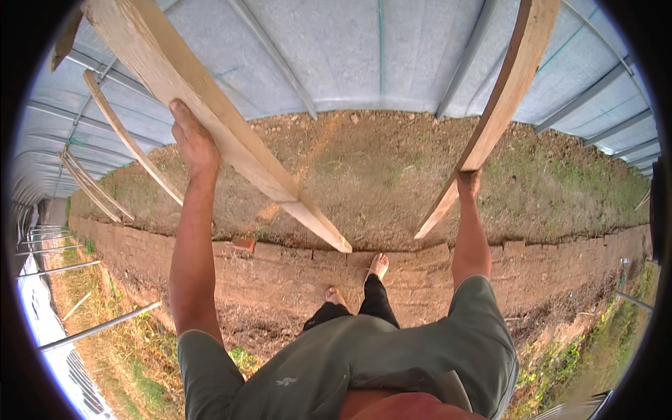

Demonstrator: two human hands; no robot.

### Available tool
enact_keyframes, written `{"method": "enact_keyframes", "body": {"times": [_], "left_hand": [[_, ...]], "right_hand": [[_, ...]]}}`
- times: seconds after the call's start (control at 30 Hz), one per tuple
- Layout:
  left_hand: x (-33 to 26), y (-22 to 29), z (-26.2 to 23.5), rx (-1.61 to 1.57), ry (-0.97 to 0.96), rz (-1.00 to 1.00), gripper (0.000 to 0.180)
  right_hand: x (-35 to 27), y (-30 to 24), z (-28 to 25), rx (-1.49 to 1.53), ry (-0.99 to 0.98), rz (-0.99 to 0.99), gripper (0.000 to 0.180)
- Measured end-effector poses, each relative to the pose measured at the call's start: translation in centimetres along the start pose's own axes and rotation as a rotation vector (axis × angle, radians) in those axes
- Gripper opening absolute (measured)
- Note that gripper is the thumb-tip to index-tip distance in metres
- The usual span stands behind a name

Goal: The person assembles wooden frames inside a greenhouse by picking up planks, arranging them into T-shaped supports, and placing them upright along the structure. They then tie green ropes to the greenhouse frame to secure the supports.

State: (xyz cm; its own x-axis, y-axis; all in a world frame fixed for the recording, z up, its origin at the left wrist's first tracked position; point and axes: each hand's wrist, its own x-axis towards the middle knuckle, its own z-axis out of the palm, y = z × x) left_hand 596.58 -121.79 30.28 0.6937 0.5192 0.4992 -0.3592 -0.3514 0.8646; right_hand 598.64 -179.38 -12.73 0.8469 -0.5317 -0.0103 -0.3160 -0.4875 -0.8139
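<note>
Open room: a wide bed of bare brown soil with thin green growth (371, 168) spreads between the two beams. Its near edge meets a raised, brick-like earthen ledge (280, 274); bare feet (379, 265) stand there, the right one close to the edge.

Left hand (194, 147) lies against a thick, pale, squared wooden beam (241, 147), thumb up along its side; finger closure hidden, cannot tell how firm. Right hand (469, 182) is closed around a second, narrower tan wooden beam (500, 112). Both slant down toward the ledge, lower ends well apart. Grain visible, edges sawn.

Beyond: pale grey sheet wall (350, 63) with grey metal ribs (467, 59). Left: thin curved wooden strip (133, 143), leaning. Reddish brick piece (243, 244) on the ledge's edge. Grey metal pole (105, 325) juts out at lower left.
</note>
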Motion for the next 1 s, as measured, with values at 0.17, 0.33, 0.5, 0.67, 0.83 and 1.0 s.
{"method": "enact_keyframes", "body": {"times": [0.17,0.33,0.5,0.67,0.83,1.0], "left_hand": [[-1.2,-5.9,5.2,0.02,-0.136,-0.11,0.074],[2.4,-11.7,8.9,-0.087,-0.218,-0.101,0.071],[7.8,-17.2,14.5,-0.085,-0.303,-0.128,0.08],[13.0,-20.8,20.8,-0.081,-0.446,-0.497,0.092],[14.4,-24.3,23.1,-0.117,-0.66,-0.427,0.095],[3.3,-32.1,20.1,0.354,-0.244,-0.215,0.093]], "right_hand": [[3.3,0.0,2.5,-0.166,0.068,0.028,0.083],[-3.1,1.7,3.5,-0.277,-0.116,0.144,0.062],[-24.3,7.7,1.5,-0.535,-0.57,-0.036,0.058],[-50.8,13.0,-5.1,-0.381,-0.461,0.66,0.047],[-72.8,12.6,-12.0,-0.586,-0.512,0.983,0.045],[-83.4,7.0,-13.4,0.016,0.085,1.479,0.031]]}}
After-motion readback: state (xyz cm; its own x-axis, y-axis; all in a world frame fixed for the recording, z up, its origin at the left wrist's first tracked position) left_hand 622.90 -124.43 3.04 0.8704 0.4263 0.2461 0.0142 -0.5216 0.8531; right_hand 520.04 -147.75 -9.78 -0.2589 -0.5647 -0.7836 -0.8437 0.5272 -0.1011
